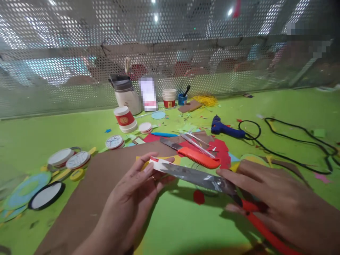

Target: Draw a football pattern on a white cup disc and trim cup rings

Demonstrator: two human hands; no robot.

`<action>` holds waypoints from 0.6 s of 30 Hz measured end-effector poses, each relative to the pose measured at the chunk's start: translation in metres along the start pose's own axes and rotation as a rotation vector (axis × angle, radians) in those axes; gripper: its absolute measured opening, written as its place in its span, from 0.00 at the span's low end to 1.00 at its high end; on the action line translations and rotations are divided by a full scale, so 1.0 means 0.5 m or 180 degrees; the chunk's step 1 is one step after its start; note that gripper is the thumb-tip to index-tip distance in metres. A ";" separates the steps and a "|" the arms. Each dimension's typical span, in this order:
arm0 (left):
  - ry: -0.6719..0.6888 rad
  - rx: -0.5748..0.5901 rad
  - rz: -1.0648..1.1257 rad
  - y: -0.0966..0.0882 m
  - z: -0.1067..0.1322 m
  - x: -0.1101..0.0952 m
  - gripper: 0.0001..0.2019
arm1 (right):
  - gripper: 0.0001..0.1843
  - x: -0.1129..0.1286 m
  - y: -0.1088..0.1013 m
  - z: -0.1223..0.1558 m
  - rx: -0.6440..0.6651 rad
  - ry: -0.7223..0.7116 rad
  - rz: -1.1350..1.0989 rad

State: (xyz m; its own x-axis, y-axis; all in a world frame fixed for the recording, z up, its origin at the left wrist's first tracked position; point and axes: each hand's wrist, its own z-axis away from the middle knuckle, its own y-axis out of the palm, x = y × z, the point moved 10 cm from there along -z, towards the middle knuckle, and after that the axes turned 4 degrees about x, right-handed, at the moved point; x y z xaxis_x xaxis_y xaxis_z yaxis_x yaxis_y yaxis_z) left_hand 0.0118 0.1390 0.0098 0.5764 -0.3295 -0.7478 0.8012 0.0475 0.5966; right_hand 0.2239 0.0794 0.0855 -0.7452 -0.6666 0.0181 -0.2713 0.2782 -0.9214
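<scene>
We find the left hand [132,189] pinching a red-and-white piece [159,165] above the green sheet [170,219]; the right hand [284,198] grips scissors [198,176], blades at the piece. We judge that a slipping blade could nick the left hand, held close by.

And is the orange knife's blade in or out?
Out. The orange knife shows a dark grey blade sticking out from its left end in the picture.

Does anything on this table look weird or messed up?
Yes. The orange knife, lying behind the scissors, seems to have its blade sticking out, odd for something set down. Paper scraps are also strewn messily left of the blue glue gun.
</scene>
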 end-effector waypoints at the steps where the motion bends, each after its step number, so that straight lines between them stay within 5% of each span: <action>1: 0.0008 -0.0005 -0.0016 0.000 0.000 -0.001 0.12 | 0.19 0.000 0.003 0.000 0.0007 -0.0013 0.0003; 18: 0.0217 -0.0205 -0.0136 0.001 0.017 -0.023 0.08 | 0.17 -0.013 0.013 0.010 0.0104 0.0089 -0.0178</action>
State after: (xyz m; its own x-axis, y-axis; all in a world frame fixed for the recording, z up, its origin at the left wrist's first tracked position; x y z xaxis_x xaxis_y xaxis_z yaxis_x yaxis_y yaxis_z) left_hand 0.0043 0.1350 0.0209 0.5492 -0.2678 -0.7916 0.8328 0.0960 0.5452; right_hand 0.2299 0.0821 0.0777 -0.7464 -0.6607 0.0804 -0.2933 0.2181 -0.9308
